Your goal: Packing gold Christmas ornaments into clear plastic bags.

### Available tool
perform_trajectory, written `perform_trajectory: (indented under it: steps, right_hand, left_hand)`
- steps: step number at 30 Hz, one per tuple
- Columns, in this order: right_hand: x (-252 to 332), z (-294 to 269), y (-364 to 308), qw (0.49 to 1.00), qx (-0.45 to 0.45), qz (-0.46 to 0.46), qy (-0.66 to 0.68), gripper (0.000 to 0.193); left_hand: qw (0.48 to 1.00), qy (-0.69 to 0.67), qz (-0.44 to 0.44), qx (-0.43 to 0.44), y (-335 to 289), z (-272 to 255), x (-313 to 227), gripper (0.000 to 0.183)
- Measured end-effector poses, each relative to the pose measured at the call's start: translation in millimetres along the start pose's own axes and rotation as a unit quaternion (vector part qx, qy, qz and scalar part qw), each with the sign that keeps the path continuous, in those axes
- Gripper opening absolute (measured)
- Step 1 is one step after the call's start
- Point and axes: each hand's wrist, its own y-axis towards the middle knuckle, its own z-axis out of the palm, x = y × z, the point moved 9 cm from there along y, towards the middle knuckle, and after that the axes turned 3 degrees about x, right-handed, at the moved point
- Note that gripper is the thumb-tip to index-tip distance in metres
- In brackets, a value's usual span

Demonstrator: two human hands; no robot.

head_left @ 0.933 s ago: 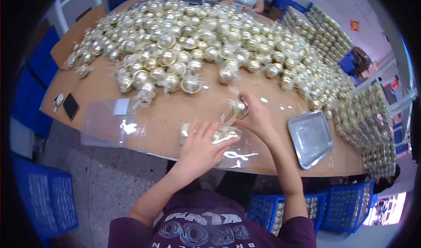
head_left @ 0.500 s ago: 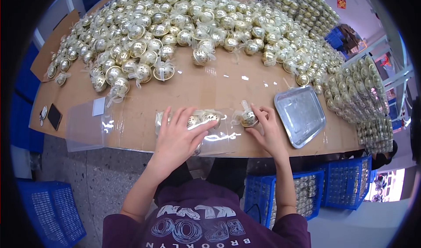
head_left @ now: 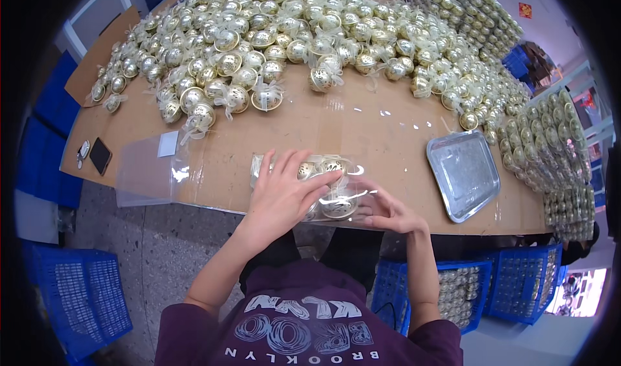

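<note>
A clear plastic box lies near the table's front edge, holding several gold perforated balls with pale sheer ribbons. My left hand rests across the box with its fingers spread, one fingertip over a ball at the back row. At the box's right end is my right hand, thumb and fingers apart, with some fingertips seen through or behind the clear plastic. A ball now sits at the front right inside the box, close to my right fingers. My left hand covers the box's left part.
A large heap of gold ribboned balls spreads over the table's far side. To the right lies a metal tray, beside stacked clear packs of balls. A clear plastic sheet and phone lie left. Blue crates stand below.
My right hand has moved left to the box's end and no longer holds the ball. That ball appears to be inside the box now. The whole view has shifted slightly.
</note>
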Motion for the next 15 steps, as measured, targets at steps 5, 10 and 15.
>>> perform_trajectory:
  steps: [5,10,15]
  right_hand:
    - [-9,-2,-5,0.997,-0.023,-0.016,-0.072,0.074]
    - [2,16,-5,0.978,-0.042,-0.026,-0.203,0.074]
    - [79,45,-32,0.825,-0.306,-0.424,-0.214,0.104]
  left_hand:
    - [0.999,-0.016,0.025,0.031,10,1,-12,0.084]
    - [0.993,-0.047,0.073,0.086,29,15,-32,0.107]
    - [0.984,-0.102,0.006,-0.146,24,-27,-50,0.113]
